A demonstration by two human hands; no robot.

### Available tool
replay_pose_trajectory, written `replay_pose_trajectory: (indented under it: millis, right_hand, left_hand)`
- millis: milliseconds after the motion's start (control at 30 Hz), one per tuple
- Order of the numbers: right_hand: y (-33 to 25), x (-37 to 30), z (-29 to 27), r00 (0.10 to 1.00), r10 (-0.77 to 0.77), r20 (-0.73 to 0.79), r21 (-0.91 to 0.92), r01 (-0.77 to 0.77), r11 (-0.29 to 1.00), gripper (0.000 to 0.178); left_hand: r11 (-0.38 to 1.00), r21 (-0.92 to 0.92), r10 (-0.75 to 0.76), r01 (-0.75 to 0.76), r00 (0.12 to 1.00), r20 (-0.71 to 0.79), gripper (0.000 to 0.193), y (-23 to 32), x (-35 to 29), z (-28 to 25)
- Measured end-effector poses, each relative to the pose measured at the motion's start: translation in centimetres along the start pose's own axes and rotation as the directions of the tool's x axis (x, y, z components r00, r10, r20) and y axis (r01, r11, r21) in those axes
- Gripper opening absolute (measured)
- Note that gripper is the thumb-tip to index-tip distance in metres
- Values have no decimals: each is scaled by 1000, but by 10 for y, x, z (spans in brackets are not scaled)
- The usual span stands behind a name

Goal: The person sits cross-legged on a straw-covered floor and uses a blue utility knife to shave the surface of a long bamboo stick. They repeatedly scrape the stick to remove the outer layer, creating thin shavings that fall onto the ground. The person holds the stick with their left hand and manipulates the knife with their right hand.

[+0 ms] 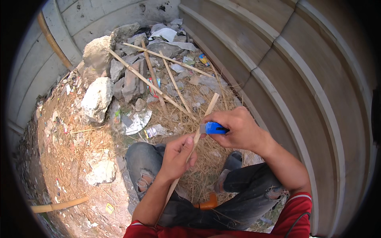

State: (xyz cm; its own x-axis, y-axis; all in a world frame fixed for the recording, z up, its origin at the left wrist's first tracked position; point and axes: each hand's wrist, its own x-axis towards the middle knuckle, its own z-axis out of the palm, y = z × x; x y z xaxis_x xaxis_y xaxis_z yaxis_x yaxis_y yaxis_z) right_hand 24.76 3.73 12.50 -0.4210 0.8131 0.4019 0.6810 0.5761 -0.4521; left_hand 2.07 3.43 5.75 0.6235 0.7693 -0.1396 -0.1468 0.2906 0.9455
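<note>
My left hand (176, 158) is closed around a long, pale bamboo strip (212, 103), which runs slanting from my lap up past my right hand. In my right hand (235, 126) is a blue utility knife (215, 127), gripped by its handle. Its short blade lies against the strip just above my left hand. My right fingertips are partly hidden behind the knife and strip. Farther off, several similar bamboo strips (149, 84) lie crossed over the stones and dry straw.
Large rocks (96, 97) and litter lie ahead on straw-covered ground. A ribbed wall (285, 107) rises close on my right, and a grey panel wall (91, 18) stands at the back. An orange object (208, 202) rests between my legs. A bamboo piece (59, 205) lies at left.
</note>
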Motion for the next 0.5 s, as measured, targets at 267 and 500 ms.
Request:
replay_pose_trajectory:
  millis: [267, 500]
  right_hand:
    - [0, 9, -5, 985, 5, 170, -206, 31, 978, 34]
    - [6, 12, 0, 980, 81, 179, -187, -47, 981, 31]
  left_hand:
    - [996, 68, 51, -49, 998, -38, 45, -8, 1, -3]
    - [994, 106, 31, -25, 998, -51, 46, -14, 2, -4]
